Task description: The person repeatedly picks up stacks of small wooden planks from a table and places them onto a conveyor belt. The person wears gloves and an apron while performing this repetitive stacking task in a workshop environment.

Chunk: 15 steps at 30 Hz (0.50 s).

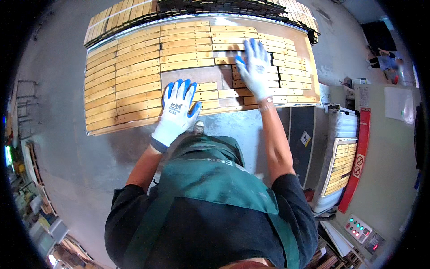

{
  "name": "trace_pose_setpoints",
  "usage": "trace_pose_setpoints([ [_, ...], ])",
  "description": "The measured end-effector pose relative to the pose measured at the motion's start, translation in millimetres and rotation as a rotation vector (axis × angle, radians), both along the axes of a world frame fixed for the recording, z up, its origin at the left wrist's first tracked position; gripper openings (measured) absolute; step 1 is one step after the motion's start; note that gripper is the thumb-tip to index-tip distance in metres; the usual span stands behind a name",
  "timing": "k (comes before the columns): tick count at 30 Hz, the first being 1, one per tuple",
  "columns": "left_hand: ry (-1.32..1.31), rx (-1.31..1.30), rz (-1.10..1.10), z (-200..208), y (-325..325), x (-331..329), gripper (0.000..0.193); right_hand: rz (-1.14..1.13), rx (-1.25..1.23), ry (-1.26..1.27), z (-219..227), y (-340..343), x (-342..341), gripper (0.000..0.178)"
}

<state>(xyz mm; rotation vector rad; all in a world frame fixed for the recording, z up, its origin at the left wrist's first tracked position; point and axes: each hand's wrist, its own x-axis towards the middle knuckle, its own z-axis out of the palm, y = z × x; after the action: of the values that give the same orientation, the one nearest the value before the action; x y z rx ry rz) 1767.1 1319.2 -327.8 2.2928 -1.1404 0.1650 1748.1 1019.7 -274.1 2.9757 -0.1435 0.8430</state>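
Rows of light wooden slats (138,65) with small dark holes near their ends lie side by side on a broad flat board (190,76). My left hand (176,110), in a white glove with blue fingertips, rests its spread fingers at the near edge of the slats, beside a bare patch of board. Farther right, my right hand (256,69), gloved alike, lies over slats with its fingers stretched out and the thumb apart. Several slats under and around it show their dark sides. I see nothing held in either hand; what lies beneath the right palm is hidden.
Behind the board runs a long stack of slats (121,17) with dark sides. At right stand a machine with a slat-filled tray (341,167), a red strip (358,157) and a panel of lit buttons (358,227). Another person (401,71) is at the far right.
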Motion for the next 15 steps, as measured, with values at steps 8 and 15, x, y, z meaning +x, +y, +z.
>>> trace_pose_setpoints([
  [8, 0.037, -0.071, -0.015, -2, -3, 6, 0.061, 0.002, -0.226, 0.229, -43, -31, 76, 0.073],
  [15, 0.043, -0.067, -0.115, 5, -47, -6, 0.059, 0.072, -0.182, 0.223, -32, -44, 67, 0.066],
])
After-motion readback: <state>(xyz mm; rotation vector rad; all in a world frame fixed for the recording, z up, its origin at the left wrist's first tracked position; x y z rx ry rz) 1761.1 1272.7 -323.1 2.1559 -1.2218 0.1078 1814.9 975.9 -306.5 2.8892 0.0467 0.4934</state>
